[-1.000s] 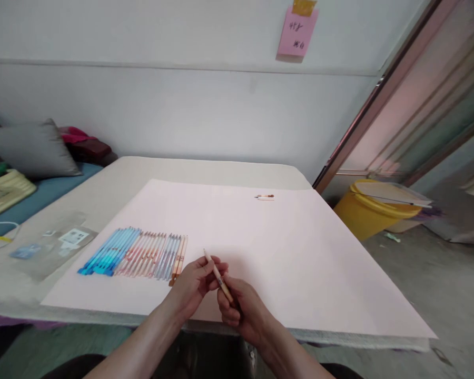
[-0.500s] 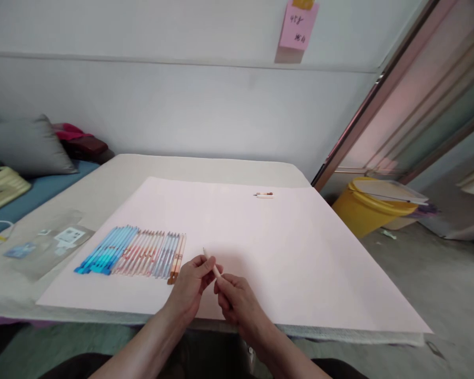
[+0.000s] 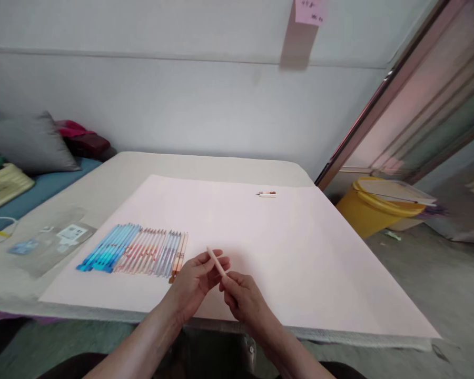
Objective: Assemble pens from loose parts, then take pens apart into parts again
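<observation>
A slim pale pink pen [image 3: 216, 261] slants up and to the left between my two hands. My right hand [image 3: 243, 299] pinches its lower end between thumb and fingers. Palm up, my left hand [image 3: 197, 279] has its fingers stretched out behind the pen, and the thumb lies beside the barrel. Left of my hands, several pens lie side by side on the pink sheet [image 3: 292, 263]: blue pens [image 3: 109, 247], red-patterned clear pens [image 3: 142, 250], grey-blue pens [image 3: 169, 253] and brown-orange pens [image 3: 179, 258].
Farther back on the sheet lie a few small pen-like pieces [image 3: 267, 195]. A clear plastic bag [image 3: 57, 245] with labels rests at the left on the pale table cover [image 3: 122, 184]. To the right stands a yellow bin [image 3: 363, 210]. The wall [image 3: 205, 110] closes off the back.
My left fingers have opened from their pinch and spread out behind the pen. The dark point at the pen's upper end no longer shows clearly. The camera view has shifted slightly.
</observation>
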The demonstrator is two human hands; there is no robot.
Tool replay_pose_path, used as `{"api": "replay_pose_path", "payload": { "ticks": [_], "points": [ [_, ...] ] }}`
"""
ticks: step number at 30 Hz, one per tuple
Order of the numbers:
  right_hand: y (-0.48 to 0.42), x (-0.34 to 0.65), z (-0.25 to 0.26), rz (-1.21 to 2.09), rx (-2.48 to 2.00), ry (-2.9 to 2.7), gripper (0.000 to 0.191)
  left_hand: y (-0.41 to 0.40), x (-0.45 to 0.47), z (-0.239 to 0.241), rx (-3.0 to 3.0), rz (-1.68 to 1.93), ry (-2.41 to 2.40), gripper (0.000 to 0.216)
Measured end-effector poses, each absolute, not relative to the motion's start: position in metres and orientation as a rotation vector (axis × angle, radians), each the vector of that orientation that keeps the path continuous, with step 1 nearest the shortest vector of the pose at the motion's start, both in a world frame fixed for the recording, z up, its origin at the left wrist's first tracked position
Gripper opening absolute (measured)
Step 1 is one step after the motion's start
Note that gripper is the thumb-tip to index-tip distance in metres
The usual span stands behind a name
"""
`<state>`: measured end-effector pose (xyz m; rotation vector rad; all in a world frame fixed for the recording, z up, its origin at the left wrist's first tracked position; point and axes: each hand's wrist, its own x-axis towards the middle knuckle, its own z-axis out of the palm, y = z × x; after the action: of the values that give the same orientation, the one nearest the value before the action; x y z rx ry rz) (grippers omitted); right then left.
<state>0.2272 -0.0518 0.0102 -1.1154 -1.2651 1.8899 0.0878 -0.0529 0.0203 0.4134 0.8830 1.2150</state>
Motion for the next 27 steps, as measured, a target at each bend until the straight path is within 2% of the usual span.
{"api": "replay_pose_path", "payload": {
  "ticks": [5,11,15,21,27],
  "points": [
    [-0.0514,0.2284,0.0105,1.844,-1.13,-1.34,0.023,-0.0529,0.0879,0.019,0.488,1.264,0.973,0.013],
    [-0.0488,0.2317,0.0084,1.838,-1.155,-1.377,0.023,-0.0516,0.0854,0.0177,0.42,1.21,0.887,0.024],
    [-0.0491,0.2318,0.0096,1.814,-1.14,-1.421,0.023,-0.0514,0.0843,0.0162,0.501,1.247,0.946,0.013],
    [-0.0471,0.2317,0.0132,1.82,-1.192,-1.403,0.022,-0.0519,0.0843,0.0174,0.457,1.191,0.886,0.022],
    [-0.0469,0.2325,0.0139,1.8,-1.2,-1.446,0.021,-0.0501,0.0859,0.0156,0.509,1.243,0.975,0.012]
  ]
}}
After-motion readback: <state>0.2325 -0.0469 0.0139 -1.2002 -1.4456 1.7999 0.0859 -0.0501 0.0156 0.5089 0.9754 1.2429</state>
